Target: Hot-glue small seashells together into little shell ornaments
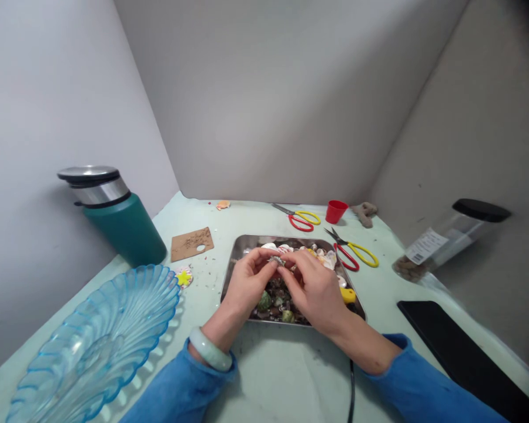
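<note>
Over a metal tray (240,249) filled with several shells and small stones, my left hand (249,279) and my right hand (312,288) meet. Both pinch one small greyish piece (276,259) between their fingertips, just above the tray's contents. I cannot make out what the piece is. A pale green bangle (209,349) sits on my left wrist, and both sleeves are blue. A yellow object (347,295) lies in the tray by my right hand.
A blue glass dish (97,341) stands front left, a teal flask (114,214) behind it. A brown card (192,243), two scissors (302,218) (355,252), a red cup (335,211), a tilted clear jar (445,241) and a black slab (449,346) lie around.
</note>
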The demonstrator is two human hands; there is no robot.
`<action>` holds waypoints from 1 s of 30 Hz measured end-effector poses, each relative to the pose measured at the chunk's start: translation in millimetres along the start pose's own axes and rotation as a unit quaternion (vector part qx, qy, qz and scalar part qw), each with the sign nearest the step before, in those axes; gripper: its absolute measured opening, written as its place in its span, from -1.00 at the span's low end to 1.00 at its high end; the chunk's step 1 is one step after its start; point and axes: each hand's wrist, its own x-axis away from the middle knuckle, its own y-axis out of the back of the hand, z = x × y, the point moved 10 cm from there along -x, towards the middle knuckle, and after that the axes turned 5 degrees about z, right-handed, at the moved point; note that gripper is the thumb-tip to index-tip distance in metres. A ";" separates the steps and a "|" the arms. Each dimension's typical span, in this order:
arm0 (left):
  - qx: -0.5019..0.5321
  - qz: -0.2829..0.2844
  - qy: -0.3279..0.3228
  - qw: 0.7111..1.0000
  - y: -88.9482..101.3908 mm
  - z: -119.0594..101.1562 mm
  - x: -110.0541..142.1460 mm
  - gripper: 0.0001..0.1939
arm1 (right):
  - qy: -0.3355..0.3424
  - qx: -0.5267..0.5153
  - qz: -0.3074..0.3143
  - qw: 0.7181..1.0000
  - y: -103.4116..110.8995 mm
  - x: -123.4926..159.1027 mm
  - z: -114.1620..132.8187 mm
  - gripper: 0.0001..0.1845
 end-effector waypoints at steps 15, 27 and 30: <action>0.032 -0.006 0.044 0.999 -2.0 5.9 1.0 -0.82 | -0.007 -0.009 -0.020 1.000 5.1 -0.7 -1.6 -0.84; 0.022 -0.032 0.030 0.999 3.4 -0.6 3.2 -0.83 | -0.005 0.000 0.018 1.000 -0.3 -0.7 1.0 -0.78; 0.022 -0.029 0.031 0.999 2.8 -1.0 3.4 -0.83 | -0.011 0.010 0.029 0.999 -3.2 -0.7 0.3 -0.76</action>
